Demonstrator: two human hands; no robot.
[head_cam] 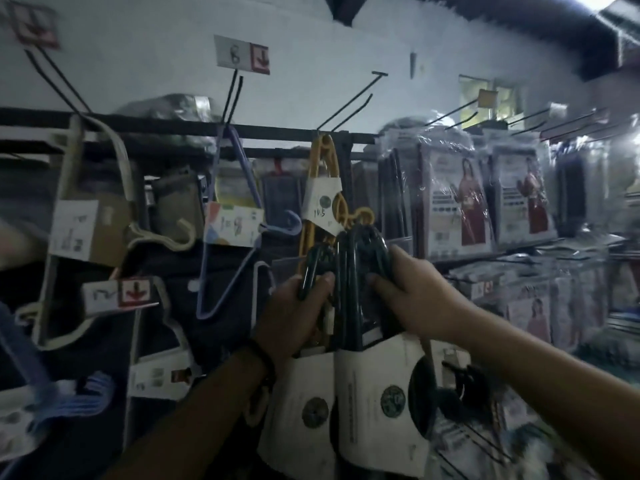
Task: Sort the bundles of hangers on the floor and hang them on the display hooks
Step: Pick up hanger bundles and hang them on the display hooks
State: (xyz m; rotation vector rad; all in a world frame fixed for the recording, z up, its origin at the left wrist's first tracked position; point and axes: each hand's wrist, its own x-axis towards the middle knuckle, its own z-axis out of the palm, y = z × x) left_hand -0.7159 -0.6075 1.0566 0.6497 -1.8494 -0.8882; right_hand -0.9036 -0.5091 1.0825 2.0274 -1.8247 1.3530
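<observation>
Two bundles of dark green hangers [349, 271] with white paper sleeves [377, 403] are held up in front of the display wall. My left hand [294, 313] grips the left bundle's hook ends, and my right hand [412, 292] grips the right bundle. Just behind them a yellow hanger bundle [322, 188] with a white label hangs from a black display hook [349, 98]. Left of it, a lilac hanger bundle [235, 216] and a cream hanger bundle [86, 216] hang on their own hooks.
A black rail [173, 128] runs across the wall and carries long black hooks with price tags [242, 55]. Plastic-wrapped clothing packs [457, 199] fill the shelves at right. Blue hangers [69, 396] hang at lower left. More dark hangers [460, 379] sit low right.
</observation>
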